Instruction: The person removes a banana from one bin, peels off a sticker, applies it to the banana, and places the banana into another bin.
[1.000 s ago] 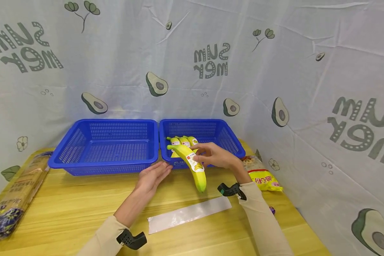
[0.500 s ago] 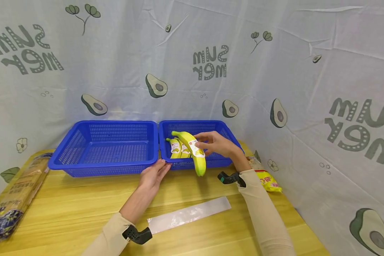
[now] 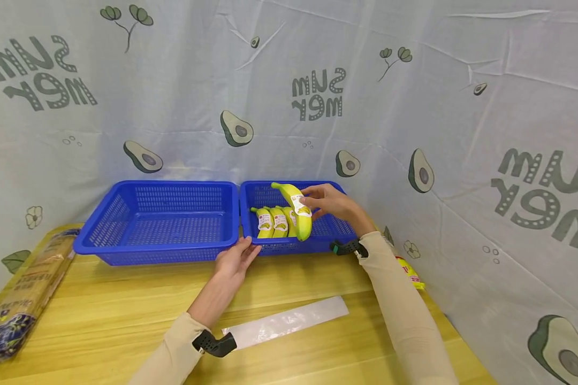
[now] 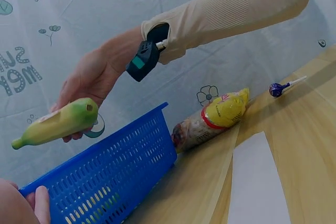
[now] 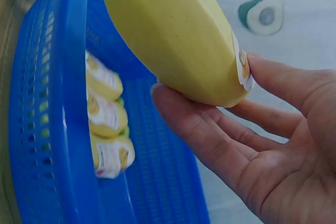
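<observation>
In the head view, my right hand point(image 3: 331, 203) pinches a yellow banana point(image 3: 296, 206) with a white label, above the right blue basket point(image 3: 289, 247). The right wrist view shows thumb and fingers on opposite sides of the banana point(image 5: 178, 35); it is tilted, green tip towards me. Beneath it, three similar labelled bananas point(image 3: 279, 222) lie side by side at the basket's left. My left hand point(image 3: 231, 262) touches this basket's front left corner, its fingers fairly straight. In the left wrist view, a fingertip lies against the basket's outer wall point(image 4: 115, 171).
A second blue basket point(image 3: 159, 248) stands close on the left. A long noodle-like pack point(image 3: 31, 291) lies at the table's left edge, and a yellow bag point(image 4: 223, 111) at the right. A lollipop point(image 4: 278, 88) and a pale flat strip point(image 3: 289, 323) lie on the wooden table.
My right hand has carried the banana up and back, from in front of the right basket to above it. The left hand has shifted slightly at the basket's corner.
</observation>
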`<state>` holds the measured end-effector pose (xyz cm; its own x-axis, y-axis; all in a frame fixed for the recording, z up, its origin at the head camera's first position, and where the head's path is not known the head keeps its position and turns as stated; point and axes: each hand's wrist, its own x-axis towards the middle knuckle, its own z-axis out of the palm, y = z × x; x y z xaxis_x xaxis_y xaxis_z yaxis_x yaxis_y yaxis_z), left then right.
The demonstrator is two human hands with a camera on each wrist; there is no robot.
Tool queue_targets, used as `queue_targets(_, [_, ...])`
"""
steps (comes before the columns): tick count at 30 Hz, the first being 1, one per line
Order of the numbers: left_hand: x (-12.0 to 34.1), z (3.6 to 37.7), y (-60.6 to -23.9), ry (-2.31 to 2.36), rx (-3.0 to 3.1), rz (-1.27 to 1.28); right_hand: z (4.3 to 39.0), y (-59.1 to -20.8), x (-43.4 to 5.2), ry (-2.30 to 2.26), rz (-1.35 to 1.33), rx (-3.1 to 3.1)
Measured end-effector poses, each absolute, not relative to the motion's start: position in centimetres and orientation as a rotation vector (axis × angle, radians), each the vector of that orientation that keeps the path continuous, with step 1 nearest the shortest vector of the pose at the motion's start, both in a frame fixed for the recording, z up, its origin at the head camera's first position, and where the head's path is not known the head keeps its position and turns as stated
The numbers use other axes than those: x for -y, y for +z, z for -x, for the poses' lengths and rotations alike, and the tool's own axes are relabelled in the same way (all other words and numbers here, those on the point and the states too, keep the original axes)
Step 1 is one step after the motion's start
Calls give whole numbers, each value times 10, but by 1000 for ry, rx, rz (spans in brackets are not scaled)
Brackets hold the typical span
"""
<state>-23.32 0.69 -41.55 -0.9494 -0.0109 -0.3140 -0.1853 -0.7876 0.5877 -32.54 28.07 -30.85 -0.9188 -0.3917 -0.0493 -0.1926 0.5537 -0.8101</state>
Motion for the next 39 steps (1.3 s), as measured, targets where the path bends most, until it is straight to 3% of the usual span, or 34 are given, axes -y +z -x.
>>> queue_targets(23, [-12, 241, -415, 2899, -1018, 467, 380, -342, -292, -1376, 105, -2506])
queue_targets(39, [-13, 242, -416, 2907, -1031, 481, 390, -354, -297, -1300, -42, -2476])
